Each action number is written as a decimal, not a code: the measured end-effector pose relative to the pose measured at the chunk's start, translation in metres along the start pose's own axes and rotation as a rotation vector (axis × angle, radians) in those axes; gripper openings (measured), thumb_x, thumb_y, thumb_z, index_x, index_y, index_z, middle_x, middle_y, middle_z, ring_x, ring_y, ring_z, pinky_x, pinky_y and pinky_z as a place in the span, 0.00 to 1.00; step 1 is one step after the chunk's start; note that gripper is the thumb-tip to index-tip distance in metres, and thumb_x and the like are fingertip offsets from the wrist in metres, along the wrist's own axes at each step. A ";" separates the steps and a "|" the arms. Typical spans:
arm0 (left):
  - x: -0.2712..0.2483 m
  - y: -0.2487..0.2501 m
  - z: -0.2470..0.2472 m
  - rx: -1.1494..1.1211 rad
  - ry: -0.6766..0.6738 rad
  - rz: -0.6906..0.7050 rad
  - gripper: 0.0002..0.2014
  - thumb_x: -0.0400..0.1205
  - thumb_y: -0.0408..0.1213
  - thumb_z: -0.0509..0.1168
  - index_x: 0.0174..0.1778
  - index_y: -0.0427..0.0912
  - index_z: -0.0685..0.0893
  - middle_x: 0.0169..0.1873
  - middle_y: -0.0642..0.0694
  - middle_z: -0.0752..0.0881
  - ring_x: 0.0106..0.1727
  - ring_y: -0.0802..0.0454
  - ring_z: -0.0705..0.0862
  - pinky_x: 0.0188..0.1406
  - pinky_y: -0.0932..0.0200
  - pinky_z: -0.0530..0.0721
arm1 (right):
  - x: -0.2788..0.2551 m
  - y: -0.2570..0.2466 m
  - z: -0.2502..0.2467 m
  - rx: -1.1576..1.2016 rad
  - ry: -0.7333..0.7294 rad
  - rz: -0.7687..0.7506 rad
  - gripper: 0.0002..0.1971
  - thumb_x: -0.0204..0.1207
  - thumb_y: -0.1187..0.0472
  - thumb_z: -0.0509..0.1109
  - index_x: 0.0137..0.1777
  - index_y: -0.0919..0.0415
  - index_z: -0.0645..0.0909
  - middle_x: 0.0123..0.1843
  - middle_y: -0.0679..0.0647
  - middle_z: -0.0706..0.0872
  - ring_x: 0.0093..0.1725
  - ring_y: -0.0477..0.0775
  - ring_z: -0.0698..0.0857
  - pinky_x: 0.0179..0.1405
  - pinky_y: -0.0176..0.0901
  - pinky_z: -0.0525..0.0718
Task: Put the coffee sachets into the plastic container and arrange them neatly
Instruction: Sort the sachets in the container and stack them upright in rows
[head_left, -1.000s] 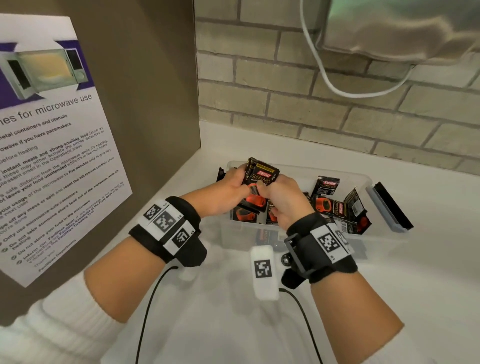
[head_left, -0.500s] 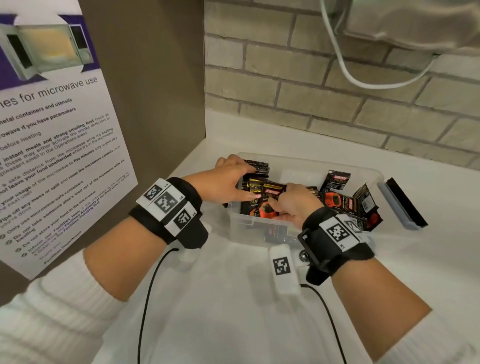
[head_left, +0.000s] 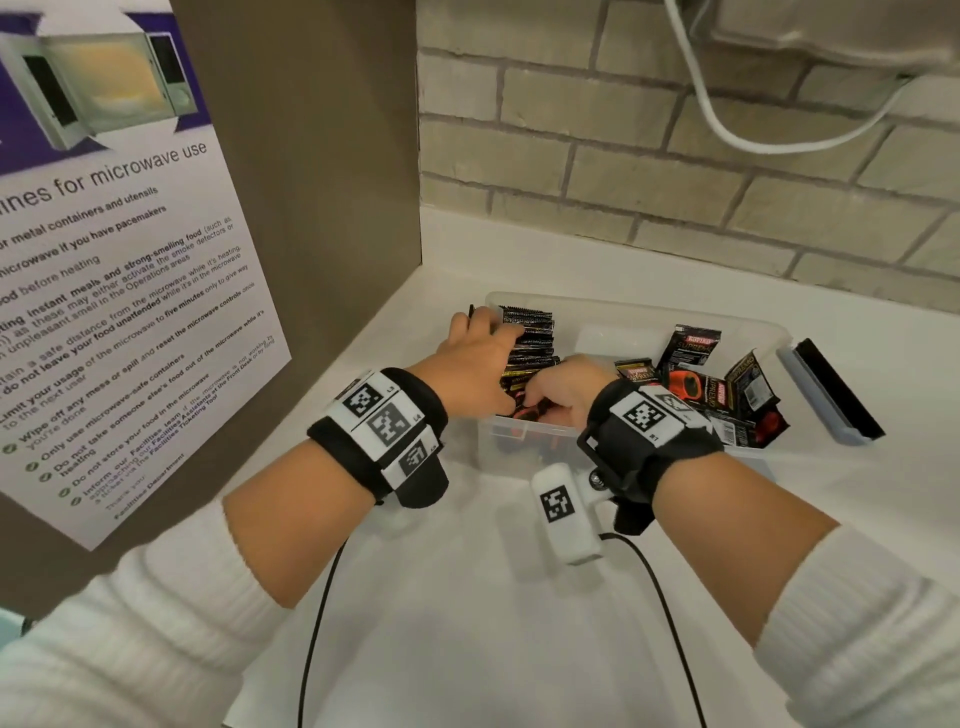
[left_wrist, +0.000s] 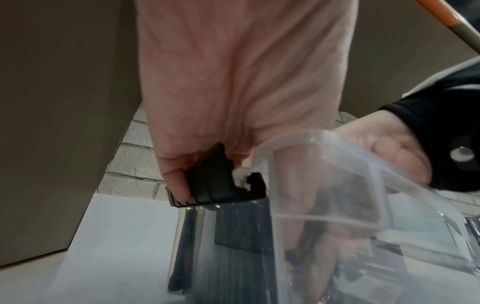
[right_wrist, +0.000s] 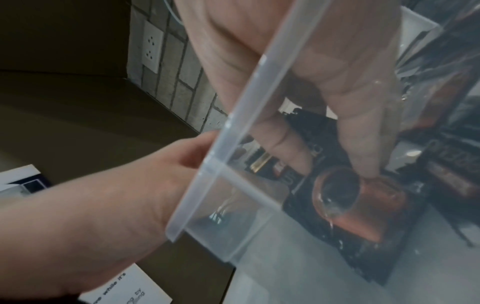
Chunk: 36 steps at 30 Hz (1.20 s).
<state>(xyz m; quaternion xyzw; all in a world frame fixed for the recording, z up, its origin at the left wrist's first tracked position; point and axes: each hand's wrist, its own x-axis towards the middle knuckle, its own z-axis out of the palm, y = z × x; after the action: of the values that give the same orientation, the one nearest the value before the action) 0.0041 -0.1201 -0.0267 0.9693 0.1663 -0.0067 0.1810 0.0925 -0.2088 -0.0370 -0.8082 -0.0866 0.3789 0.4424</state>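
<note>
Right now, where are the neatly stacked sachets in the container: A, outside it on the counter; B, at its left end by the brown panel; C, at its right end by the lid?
B: the head view shows the stacked sachets at the left end of the container, between the left hand and right hand; loose sachets lie jumbled at the right.

The plastic container (head_left: 727, 325) is clear, smooth plastic with a slightly frosted rim. The coffee sachets (head_left: 693, 387) look like glossy printed foil, black with orange and gold, crinkled at the edges. The worktop (head_left: 467, 597) is smooth, white and faintly shiny. The wall behind (head_left: 623, 171) is rough matt brick; the notice (head_left: 104, 291) is matt paper
</note>
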 end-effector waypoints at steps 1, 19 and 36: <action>0.000 0.001 0.000 0.011 -0.001 0.000 0.41 0.73 0.45 0.70 0.80 0.46 0.56 0.72 0.41 0.60 0.71 0.42 0.58 0.73 0.49 0.66 | 0.001 0.000 0.000 0.000 0.008 0.007 0.10 0.71 0.82 0.61 0.39 0.68 0.76 0.50 0.67 0.84 0.54 0.65 0.86 0.58 0.56 0.85; 0.016 0.013 0.008 0.149 0.154 -0.146 0.34 0.73 0.36 0.71 0.74 0.41 0.63 0.65 0.37 0.67 0.66 0.39 0.68 0.50 0.47 0.76 | 0.003 0.002 -0.025 -0.152 -0.181 0.058 0.12 0.78 0.80 0.55 0.50 0.67 0.77 0.48 0.60 0.79 0.45 0.55 0.80 0.51 0.41 0.80; 0.014 0.022 -0.022 0.198 -0.247 -0.127 0.37 0.75 0.28 0.54 0.82 0.53 0.56 0.82 0.42 0.37 0.82 0.40 0.34 0.78 0.34 0.39 | 0.001 -0.003 -0.024 0.075 -0.207 0.251 0.19 0.82 0.76 0.47 0.69 0.73 0.69 0.65 0.65 0.79 0.72 0.66 0.75 0.67 0.58 0.75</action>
<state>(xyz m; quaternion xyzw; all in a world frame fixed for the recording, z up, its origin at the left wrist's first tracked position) 0.0238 -0.1273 0.0003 0.9618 0.2021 -0.1534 0.1028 0.1098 -0.2220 -0.0274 -0.7524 -0.0158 0.5154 0.4100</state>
